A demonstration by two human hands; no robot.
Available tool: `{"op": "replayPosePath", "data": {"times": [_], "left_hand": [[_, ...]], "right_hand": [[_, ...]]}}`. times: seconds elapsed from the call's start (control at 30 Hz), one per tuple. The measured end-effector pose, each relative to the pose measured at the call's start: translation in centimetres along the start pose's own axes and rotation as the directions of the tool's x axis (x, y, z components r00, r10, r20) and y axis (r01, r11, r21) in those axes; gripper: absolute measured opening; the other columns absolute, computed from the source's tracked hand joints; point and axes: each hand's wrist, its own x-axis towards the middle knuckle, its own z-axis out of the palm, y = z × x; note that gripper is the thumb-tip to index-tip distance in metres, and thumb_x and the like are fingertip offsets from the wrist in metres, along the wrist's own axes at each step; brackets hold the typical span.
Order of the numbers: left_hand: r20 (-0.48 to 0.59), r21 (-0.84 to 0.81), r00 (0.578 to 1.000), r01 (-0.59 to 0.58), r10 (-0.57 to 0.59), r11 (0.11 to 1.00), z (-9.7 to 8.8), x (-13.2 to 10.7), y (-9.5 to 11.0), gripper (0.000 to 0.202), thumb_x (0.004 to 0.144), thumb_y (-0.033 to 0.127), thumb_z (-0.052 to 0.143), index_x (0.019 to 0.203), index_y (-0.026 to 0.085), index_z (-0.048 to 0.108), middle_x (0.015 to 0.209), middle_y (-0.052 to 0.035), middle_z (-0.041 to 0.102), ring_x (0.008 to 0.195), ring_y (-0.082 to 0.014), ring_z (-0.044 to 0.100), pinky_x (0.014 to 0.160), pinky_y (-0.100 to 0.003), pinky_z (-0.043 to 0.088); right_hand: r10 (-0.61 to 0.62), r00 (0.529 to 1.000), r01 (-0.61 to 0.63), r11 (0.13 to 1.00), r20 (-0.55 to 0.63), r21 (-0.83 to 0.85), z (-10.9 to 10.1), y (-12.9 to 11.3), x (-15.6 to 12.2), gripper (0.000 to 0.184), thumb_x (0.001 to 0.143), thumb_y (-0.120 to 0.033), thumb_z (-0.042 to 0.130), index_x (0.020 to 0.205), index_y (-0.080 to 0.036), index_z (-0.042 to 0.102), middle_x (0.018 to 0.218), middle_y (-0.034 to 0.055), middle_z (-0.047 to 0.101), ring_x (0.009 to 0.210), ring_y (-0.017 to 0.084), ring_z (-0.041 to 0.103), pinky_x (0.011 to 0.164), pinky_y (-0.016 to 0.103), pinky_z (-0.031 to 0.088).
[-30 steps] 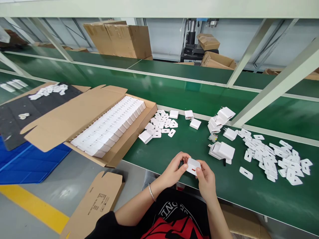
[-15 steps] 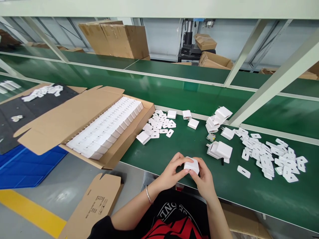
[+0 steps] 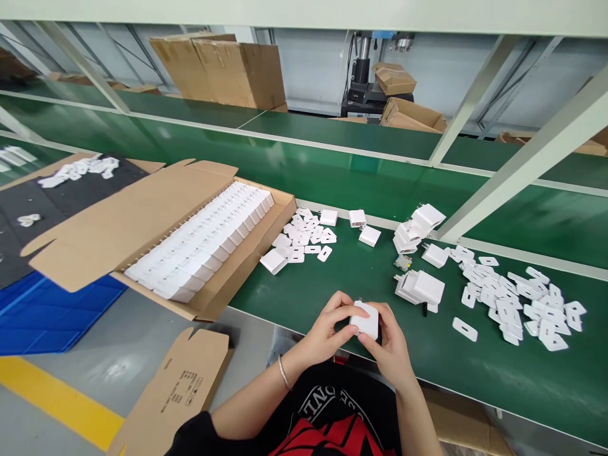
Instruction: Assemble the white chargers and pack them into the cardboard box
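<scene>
At the green workbench (image 3: 522, 386), both hands (image 3: 327, 328) together grip one white charger (image 3: 365, 320).

White adapter (image 3: 365, 320) between left grip (image 3: 327, 329) and right grip (image 3: 392, 348) (prongs (image 3: 360, 299) forward), green bench (image 3: 517, 380)

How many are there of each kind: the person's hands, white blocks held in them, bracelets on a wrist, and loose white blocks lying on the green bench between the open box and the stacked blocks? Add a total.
Hands, left hand and right hand: 2
Held white block: 1
Bracelet: 1
Loose white blocks: 4
Total: 8
</scene>
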Motion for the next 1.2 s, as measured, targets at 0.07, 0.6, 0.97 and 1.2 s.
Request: {"op": "replayPosePath", "data": {"times": [0.07,0.6,0.97,1.2], "left_hand": [[-0.007,-0.02,1.0,-0.015,0.015,1.0,-0.1,0.0,-0.1,0.033,0.106,0.05,0.058,0.121,0.025,0.071,0.11,-0.0071,0.047,0.105,-0.0214,0.053,0.097,-0.035,0.049],[-0.318,0.371,0.945,0.047,0.08,0.928,-5.1,-0.1,5.5,0.042,0.084,0.018,0.073,0.124,0.022,0.058,0.125,-0.0091,0.067,0.117,-0.0248,0.067,0.104,-0.039,0.053],[-0.513,0.779,0.858,0.473,-0.017,0.412,-22.5,-9.8,9.2,0.029,0.101,0.036,0.047,0.12,0.021,0.065,0.119,-0.0108,0.057,0.105,-0.0258,0.062,0.095,-0.043,0.054],[-0.534,0.831,0.834,0.548,-0.143,0.098,-23.1,-10.4,8.4,0.03,0.095,0.031,0.044,0.101,0.023,0.072,0.114,-0.0112,0.065,0.115,-0.0335,0.053,0.105,-0.057,0.044]], "right_hand": [[-0.026,1.0,0.026,0.999,-0.007,-0.026,0.1,0.0,0.0,0.036,0.096,-0.04,0.074,0.129,-0.032,0.063,0.117,0.0057,0.059,0.108,0.026,0.062,0.095,0.039,0.052],[-0.315,0.946,0.315,0.855,0.07,-0.412,0.8,0.9,0.5,0.055,0.102,-0.016,0.052,0.155,-0.03,0.045,0.099,0.0042,0.054,0.102,0.024,0.062,0.09,0.041,0.054],[-0.079,0.994,0.052,0.947,-0.074,-0.316,0.5,1.4,0.5,0.043,0.103,-0.038,0.055,0.144,-0.025,0.057,0.111,0.0091,0.063,0.082,0.019,0.065,0.065,0.03,0.053],[-0.18,0.98,0.144,0.929,-0.078,-0.341,0.4,1.2,0.5,0.032,0.104,-0.035,0.054,0.132,-0.025,0.065,0.107,0.0094,0.065,0.086,0.022,0.066,0.07,0.034,0.056]]}}
